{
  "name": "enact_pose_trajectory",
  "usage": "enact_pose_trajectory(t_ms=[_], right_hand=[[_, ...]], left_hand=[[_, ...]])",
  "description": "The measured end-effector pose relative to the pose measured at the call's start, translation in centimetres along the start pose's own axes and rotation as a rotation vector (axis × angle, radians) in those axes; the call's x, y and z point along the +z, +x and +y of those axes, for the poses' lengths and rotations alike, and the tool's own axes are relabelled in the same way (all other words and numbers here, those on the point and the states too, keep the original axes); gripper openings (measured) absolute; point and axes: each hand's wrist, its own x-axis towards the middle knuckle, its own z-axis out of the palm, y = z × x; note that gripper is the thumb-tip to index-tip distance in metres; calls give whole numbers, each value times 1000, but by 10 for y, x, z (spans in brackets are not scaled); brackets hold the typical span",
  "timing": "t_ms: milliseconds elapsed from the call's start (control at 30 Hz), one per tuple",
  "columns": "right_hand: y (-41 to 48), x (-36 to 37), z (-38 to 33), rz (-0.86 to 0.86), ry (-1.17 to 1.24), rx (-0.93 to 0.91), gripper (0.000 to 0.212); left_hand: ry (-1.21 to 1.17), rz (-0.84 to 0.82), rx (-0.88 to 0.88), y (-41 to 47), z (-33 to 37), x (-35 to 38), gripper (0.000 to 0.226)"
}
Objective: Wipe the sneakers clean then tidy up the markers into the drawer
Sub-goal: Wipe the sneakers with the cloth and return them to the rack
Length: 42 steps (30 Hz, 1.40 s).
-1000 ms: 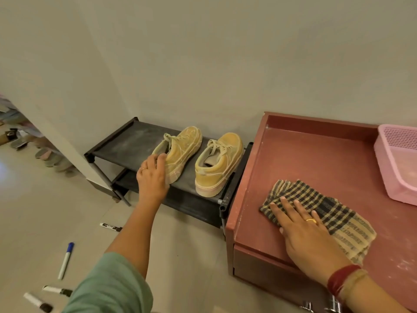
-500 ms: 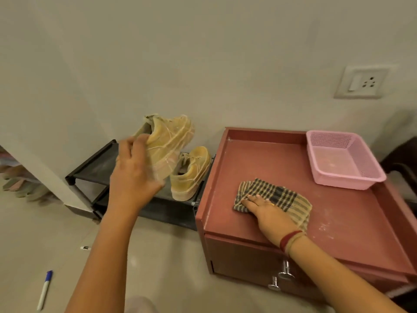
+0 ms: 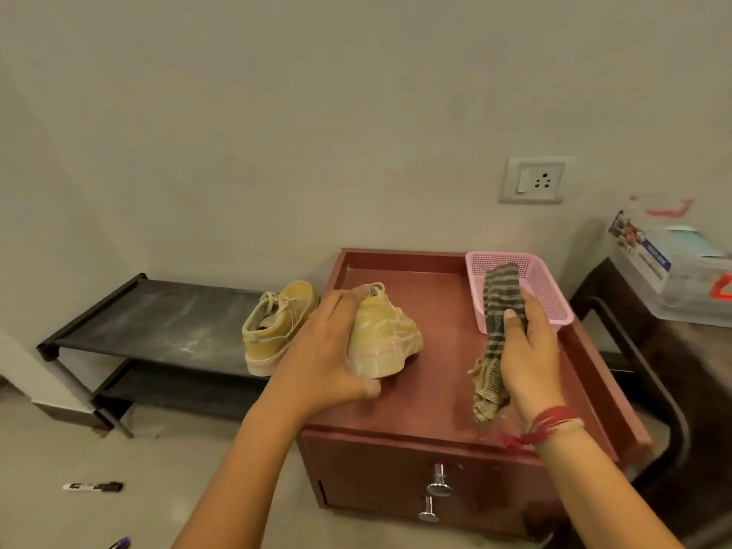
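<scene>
Left hand (image 3: 328,354) grips a dusty yellow canvas sneaker (image 3: 382,334) over the red wooden drawer cabinet (image 3: 435,390), sole toward the camera (long axis running away toward the wall). Right hand (image 3: 527,350) clutches a crumpled checked cloth (image 3: 497,311). The second yellow sneaker (image 3: 273,330) sits on the black shoe rack (image 3: 158,318), toe pointing to the wall.

Cabinet top half open
Bare cabinet top (image 3: 435,362) lies between held sneaker (image 3: 382,334) and cloth (image 3: 497,330); pink basket (image 3: 550,303) blocks its back right corner.
</scene>
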Motion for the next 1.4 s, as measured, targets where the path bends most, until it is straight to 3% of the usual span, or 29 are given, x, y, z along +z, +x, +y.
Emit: enact_pose_trajectory(t_ms=[133,233,367,433,533,600,700,933,1000,1100,1167,1267,1400], right_hand=[[-16,12,-18,-143,-186,-347,47],[-28,31,-26,-380,-253,-600,58],[-35,50,-26,-598,-386,-830,50],[-38,54,-25,-628,-247,-698,43],[-42,61,-24,-648,83,-272,44],[-43,66,-22,-637,108,-211,45],[-47,64,-22,-587,90,-294,43],[-52,53,-21,-806,-464,-978,56],[-37,49,-16,-812,-432,-905,50],[-23,45,-21,-709,-222,-512,38],[-35,48,-25,-755,-239,-545,39],[-48,56,-26,-847,-382,-763,39],[-33,56,-31,-713,-266,-489,43]], left_hand=[[-98,12,42,1,-1,-1,112],[-214,53,39,2,5,-1,113],[-326,93,49,-4,-3,3,118],[-376,110,42,-11,-14,5,125],[-409,112,69,-18,-22,12,132],[-397,119,93,-18,-23,16,134],[-396,119,97,-17,-27,16,133],[-354,213,141,-16,-45,10,126],[-366,210,117,-17,-44,9,127],[-350,217,116,-16,-38,9,128],[-356,213,138,-14,-38,9,126],[-318,213,188,-12,-38,7,121],[-380,207,111,-12,-37,6,127]])
